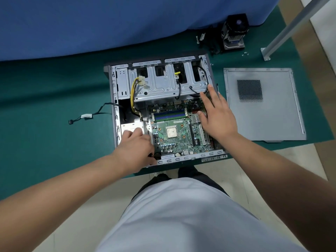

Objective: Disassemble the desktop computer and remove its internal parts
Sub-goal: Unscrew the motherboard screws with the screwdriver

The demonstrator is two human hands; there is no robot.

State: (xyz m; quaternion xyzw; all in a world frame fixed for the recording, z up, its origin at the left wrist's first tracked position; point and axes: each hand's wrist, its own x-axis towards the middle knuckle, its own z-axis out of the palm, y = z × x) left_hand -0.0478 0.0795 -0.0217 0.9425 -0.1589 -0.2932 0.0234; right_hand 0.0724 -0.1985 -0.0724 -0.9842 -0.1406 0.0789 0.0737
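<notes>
An open desktop case (114,106) lies on its side on a green mat. Inside it sits a green motherboard (174,135) with a bare processor (171,132) at its middle and blue memory slots above. A grey drive cage (160,84) with yellow power wires (134,88) fills the far half. My left hand (134,148) reaches into the near-left corner, fingers curled over the motherboard's left edge; what they grip is hidden. My right hand (216,115) lies flat with straight fingers on the motherboard's right side, fingertips near a black cable (198,91).
The removed grey side panel (263,115) lies right of the case. A heatsink with fan (234,31) and loose screws (245,54) sit at the far right. A black cable (87,116) trails left of the case. A blue cloth (109,24) covers the back. A metal post (283,35) stands at the far right.
</notes>
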